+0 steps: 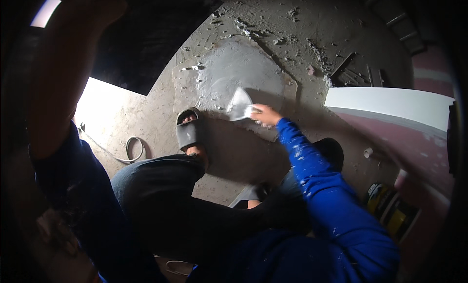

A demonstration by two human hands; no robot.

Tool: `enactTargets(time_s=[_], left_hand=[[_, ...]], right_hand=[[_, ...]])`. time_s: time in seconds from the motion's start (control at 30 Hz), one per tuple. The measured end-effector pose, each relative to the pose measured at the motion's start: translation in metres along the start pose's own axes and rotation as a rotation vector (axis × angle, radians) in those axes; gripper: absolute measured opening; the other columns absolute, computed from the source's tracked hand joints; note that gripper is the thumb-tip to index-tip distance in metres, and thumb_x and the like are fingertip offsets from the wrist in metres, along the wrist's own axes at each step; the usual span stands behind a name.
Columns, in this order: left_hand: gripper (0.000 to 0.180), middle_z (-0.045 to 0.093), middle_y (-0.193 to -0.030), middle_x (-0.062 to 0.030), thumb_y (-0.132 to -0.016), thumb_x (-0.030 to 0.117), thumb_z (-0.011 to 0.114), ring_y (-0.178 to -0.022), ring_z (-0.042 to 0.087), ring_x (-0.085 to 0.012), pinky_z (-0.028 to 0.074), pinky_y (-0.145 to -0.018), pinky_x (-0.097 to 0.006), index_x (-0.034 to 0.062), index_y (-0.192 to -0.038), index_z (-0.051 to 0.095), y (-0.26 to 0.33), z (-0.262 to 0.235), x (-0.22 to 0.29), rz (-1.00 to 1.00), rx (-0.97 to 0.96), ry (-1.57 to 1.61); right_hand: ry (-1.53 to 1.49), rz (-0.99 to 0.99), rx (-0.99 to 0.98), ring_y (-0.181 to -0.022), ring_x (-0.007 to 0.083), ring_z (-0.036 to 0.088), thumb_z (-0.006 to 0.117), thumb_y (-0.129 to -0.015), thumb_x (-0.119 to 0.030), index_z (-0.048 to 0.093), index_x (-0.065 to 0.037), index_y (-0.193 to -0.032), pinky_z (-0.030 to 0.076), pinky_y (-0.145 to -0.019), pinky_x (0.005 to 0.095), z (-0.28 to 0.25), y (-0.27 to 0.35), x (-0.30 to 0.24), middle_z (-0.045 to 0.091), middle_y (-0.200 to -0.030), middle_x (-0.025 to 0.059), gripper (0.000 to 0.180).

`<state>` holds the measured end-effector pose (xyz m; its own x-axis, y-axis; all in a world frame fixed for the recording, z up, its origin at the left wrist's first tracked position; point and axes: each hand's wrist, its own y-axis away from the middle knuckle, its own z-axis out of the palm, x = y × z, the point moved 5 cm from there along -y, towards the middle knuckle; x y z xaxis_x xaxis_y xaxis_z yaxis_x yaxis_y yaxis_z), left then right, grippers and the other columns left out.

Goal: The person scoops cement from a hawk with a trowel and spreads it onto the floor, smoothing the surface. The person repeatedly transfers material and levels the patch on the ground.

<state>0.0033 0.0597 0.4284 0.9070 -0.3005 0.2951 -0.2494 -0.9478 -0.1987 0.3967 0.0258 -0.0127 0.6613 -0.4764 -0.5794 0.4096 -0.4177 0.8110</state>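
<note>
My right hand [266,116] is closed round the handle of a putty knife [240,105], whose wide blade looks pale and blurred. The blade is over a flat board [258,63] on the floor, smeared with wet grey-white plaster. My left forearm [61,83] is raised at the left, and my left hand [105,9] is in deep shadow by the edge of a large dark flat panel [151,34]. Its fingers cannot be made out, nor whether they touch the panel.
Plaster crumbs [292,12] litter the floor beyond the board. Dark strips [343,68] lie by a white-topped pinkish wall [390,98]. A ladder-like frame [397,22], a small white tube [368,152], a yellow-and-black container [390,207] and a looped cable [134,149] surround my sandalled foot [189,132].
</note>
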Motion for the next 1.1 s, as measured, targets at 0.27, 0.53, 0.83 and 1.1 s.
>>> enactTargets(time_s=[0.27,0.53,0.83,1.1], left_hand=[[0.028,0.052,-0.132,-0.0122,-0.095,0.018,0.051,-0.121,0.05,-0.0232,0.037,-0.104,-0.033,0.0106,-0.121,0.059,-0.004,0.017,0.002,-0.096,0.088,-0.036],[0.028,0.052,-0.133,-0.0079,-0.091,0.011,0.055,-0.121,0.052,-0.0208,0.043,-0.099,-0.026,0.0123,-0.118,0.061,0.003,-0.004,0.019,0.238,-0.027,-0.644],[0.027,0.057,-0.126,-0.0126,-0.093,0.012,0.051,-0.112,0.058,-0.0233,0.043,-0.099,-0.031,0.0101,-0.119,0.06,0.005,-0.012,0.001,0.313,-0.081,-0.535],[0.034,0.057,-0.127,-0.0103,-0.087,-0.003,0.053,-0.106,0.061,-0.0238,0.052,-0.087,-0.03,0.0109,-0.117,0.062,0.023,-0.017,0.019,0.252,-0.009,-0.678]], right_hand=[[0.114,0.001,0.061,-0.045,0.0088,0.048,0.063,-0.084,-0.036,0.044,-0.019,-0.136,0.041,-0.037,0.0264,0.016,-0.016,-0.028,0.059,-0.073,0.0033,0.058],[0.162,-0.068,0.364,-0.064,0.0256,0.066,0.058,-0.082,-0.041,0.051,-0.013,-0.129,0.053,-0.062,0.0367,0.068,-0.039,-0.061,0.068,-0.087,0.0153,0.055],[-0.158,0.075,0.062,-0.046,0.0073,0.046,0.061,-0.086,-0.037,0.042,-0.017,-0.137,0.036,-0.037,0.0234,0.043,0.01,-0.018,0.056,-0.071,0.0006,0.058],[-0.049,-0.056,0.185,-0.043,0.008,0.047,0.06,-0.088,-0.033,0.044,-0.016,-0.135,0.036,-0.035,0.0247,0.085,-0.044,-0.059,0.056,-0.068,0.0018,0.053]])
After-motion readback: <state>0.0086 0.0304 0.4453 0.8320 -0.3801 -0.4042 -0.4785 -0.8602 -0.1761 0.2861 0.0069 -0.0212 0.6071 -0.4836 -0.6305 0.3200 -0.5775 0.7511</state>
